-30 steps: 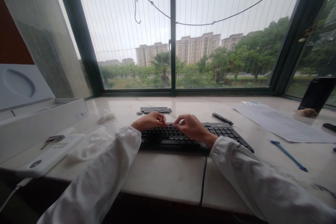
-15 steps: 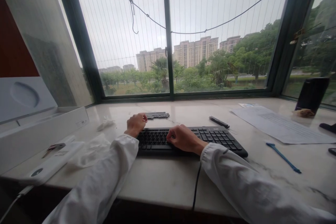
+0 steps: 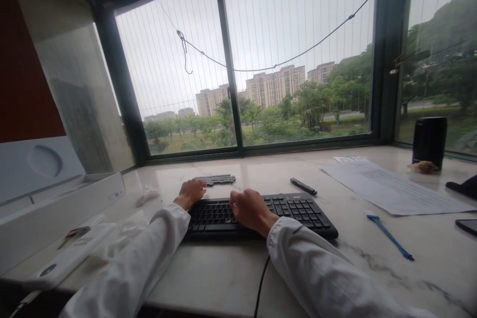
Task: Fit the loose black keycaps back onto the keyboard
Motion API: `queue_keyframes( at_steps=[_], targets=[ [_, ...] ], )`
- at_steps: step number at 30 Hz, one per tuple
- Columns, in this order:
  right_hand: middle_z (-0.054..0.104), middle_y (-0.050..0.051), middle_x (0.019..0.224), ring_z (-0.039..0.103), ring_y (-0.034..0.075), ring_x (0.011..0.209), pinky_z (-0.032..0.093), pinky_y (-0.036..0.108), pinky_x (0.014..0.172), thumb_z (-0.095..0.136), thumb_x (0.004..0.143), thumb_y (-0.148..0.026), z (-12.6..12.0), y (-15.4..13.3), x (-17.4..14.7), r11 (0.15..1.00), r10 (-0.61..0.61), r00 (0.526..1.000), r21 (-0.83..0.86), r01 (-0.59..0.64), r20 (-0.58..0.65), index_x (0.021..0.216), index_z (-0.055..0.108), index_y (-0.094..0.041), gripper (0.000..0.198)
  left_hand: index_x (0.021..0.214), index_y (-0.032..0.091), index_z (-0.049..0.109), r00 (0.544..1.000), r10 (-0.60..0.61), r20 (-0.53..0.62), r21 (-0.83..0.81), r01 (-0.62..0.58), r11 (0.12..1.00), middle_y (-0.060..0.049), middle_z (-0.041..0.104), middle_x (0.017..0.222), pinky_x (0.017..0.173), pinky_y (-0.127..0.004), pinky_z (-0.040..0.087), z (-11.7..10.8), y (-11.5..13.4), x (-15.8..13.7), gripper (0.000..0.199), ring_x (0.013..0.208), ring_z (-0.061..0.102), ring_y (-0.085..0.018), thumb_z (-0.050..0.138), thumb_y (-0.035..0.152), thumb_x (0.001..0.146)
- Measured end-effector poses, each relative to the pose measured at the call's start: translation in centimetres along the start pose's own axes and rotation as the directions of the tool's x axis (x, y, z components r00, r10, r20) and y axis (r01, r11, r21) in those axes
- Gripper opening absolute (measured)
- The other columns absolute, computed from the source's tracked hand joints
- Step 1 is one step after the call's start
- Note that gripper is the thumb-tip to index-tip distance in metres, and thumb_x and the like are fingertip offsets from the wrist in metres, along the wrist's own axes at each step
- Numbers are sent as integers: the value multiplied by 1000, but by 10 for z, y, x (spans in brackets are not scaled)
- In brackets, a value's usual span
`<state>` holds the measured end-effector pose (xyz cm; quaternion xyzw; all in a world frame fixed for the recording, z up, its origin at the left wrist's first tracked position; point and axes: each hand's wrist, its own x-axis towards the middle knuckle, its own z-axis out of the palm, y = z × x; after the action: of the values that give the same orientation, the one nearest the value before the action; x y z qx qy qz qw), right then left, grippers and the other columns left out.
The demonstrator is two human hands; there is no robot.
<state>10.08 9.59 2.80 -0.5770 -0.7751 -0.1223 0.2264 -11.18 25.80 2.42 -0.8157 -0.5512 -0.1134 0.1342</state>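
Observation:
A black keyboard (image 3: 298,208) lies across the tabletop with its cable running toward me. Many of the places in its left and middle part look like bare key sockets; the number pad at the right has its keycaps. Behind its left half sit rows of loose dark keycaps (image 3: 219,179). My left hand (image 3: 191,193) is at the keyboard's back left corner, beside those keycaps, with its fingers curled together. Over the middle of the keyboard, my right hand (image 3: 249,208) has its fingers bent into a pinch. Whatever either hand holds is hidden or too small to see.
Behind the keyboard lies a long dark keycap (image 3: 303,186). To the right are a blue tool (image 3: 391,238), printed paper (image 3: 387,186) and a black cylinder (image 3: 430,141). On the left stand a white box (image 3: 93,194), crumpled tissue (image 3: 126,233) and a white power strip-like device (image 3: 70,253) with keys on it.
The view has tilted up and turned slightly right. My right hand has shifted a little back and left over the keyboard. My left hand stays near the loose keycaps.

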Motion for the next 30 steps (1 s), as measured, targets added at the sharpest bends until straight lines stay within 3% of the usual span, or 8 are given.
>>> queue_keyframes(
  at_steps=[10, 19, 26, 30],
  targets=[
    [71, 11, 79, 67, 24, 76, 43, 29, 64, 48, 87, -19, -4, -4, 1, 998, -47, 999, -33, 47, -25, 91, 66, -18, 18, 90, 24, 72, 988, 150, 27, 85, -152, 985, -6, 71, 95, 82, -35, 46, 4, 14, 41, 18, 89, 66, -24, 62, 23, 76],
    [71, 11, 79, 67, 24, 76, 45, 30, 69, 47, 87, -19, -3, -5, 0, 998, -63, 997, -19, 62, -32, 90, 65, -17, 18, 81, 20, 72, 981, 192, -10, 103, -190, 976, -7, 71, 93, 76, -32, 45, 5, 21, 41, 17, 85, 66, -24, 55, 20, 77],
    [71, 12, 83, 67, 24, 80, 45, 31, 71, 46, 89, -19, -8, -5, 1, 1000, -24, 1000, -8, 24, -3, 95, 64, -16, 19, 96, 25, 65, 964, 214, -156, 55, -207, 977, -2, 68, 103, 73, -29, 44, -20, 31, 18, 20, 87, 65, -21, 52, 33, 85],
    [71, 13, 83, 67, 25, 82, 44, 31, 71, 46, 89, -18, -10, -5, 1, 1000, -8, 1000, -4, 8, 11, 94, 65, -15, 20, 93, 25, 63, 932, 186, -311, -138, -238, 962, -1, 66, 111, 75, -29, 47, -34, 43, -2, 15, 86, 65, -19, 56, 31, 81]
  ],
)
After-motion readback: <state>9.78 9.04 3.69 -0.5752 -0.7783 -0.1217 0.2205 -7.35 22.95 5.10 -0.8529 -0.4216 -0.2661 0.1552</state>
